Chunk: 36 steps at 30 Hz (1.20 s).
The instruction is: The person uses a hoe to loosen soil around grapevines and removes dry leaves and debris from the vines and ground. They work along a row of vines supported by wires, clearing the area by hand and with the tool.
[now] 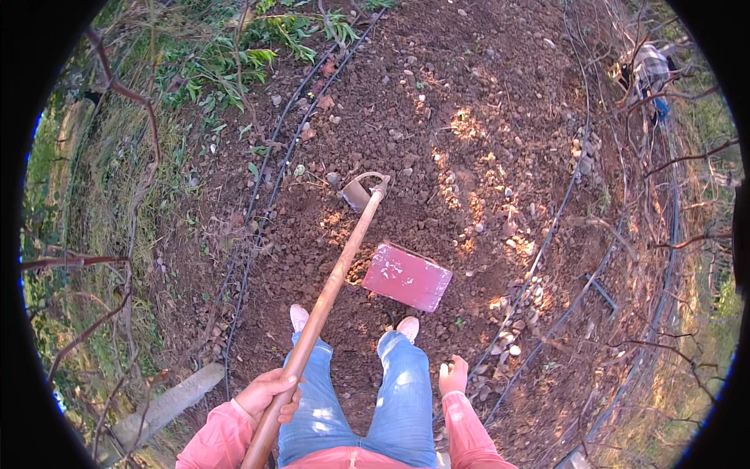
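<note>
My left hand (270, 396) is closed around the wooden handle (328, 293) of a hoe. The handle slants away from me, and the hoe's metal head (358, 192) rests on loose brown soil ahead of my feet. My right hand (453, 376) hangs beside my right leg, holding nothing, with its fingers loosely bent and apart. Just beyond my right shoe lies a red rectangular box or block (408, 277) with worn, chipped paint. It sits on the soil to the right of the handle; what it contains, if anything, is hidden.
Black irrigation hoses (278, 170) run along both sides of the tilled soil strip (469, 193). Bare vine branches (146, 105) reach in from left and right. A concrete post (170, 404) lies at lower left. Another person (651, 76) is bent over at upper right.
</note>
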Each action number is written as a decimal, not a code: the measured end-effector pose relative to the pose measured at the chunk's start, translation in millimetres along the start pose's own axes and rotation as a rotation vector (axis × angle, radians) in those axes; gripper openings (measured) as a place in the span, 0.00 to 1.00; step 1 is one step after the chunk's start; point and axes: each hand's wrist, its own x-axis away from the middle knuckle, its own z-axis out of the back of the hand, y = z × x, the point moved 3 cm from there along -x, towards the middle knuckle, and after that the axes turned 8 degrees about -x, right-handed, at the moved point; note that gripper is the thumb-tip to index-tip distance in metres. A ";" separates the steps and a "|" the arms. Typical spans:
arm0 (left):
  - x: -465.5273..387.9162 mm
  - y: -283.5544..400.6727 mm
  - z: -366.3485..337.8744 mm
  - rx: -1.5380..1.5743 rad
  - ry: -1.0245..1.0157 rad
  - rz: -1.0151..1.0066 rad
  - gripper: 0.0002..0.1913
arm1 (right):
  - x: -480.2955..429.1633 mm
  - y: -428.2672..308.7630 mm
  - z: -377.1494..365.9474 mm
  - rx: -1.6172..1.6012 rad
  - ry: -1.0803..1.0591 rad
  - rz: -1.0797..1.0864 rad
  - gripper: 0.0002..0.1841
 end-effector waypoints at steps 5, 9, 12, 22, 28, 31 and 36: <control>-13.4 -7.9 -49.3 -0.053 0.018 -0.014 0.16 | -32.8 -100.2 22.9 -0.111 -0.156 0.048 0.22; -21.4 -9.1 -56.4 -0.063 -0.010 -0.016 0.14 | -34.3 -191.1 9.4 -0.282 -0.470 0.196 0.21; -24.6 -10.1 -50.6 -0.126 -0.026 -0.032 0.16 | -23.2 -235.5 -12.3 -0.330 -0.596 0.177 0.22; -43.4 -53.1 2.0 -0.673 0.300 -0.143 0.21 | 39.7 -285.5 -176.4 -0.931 -0.903 -0.865 0.21; 48.6 -136.3 56.8 -1.329 0.683 0.048 0.18 | 45.2 -266.5 -243.3 -0.970 -0.739 -1.097 0.09; 83.3 -167.5 67.5 -1.293 0.878 0.129 0.17 | 53.2 -264.1 -256.8 -0.851 -0.561 -1.063 0.13; 59.4 -191.3 81.6 -1.091 0.771 -0.057 0.23 | 58.5 -260.6 -254.0 -0.784 -0.499 -0.977 0.11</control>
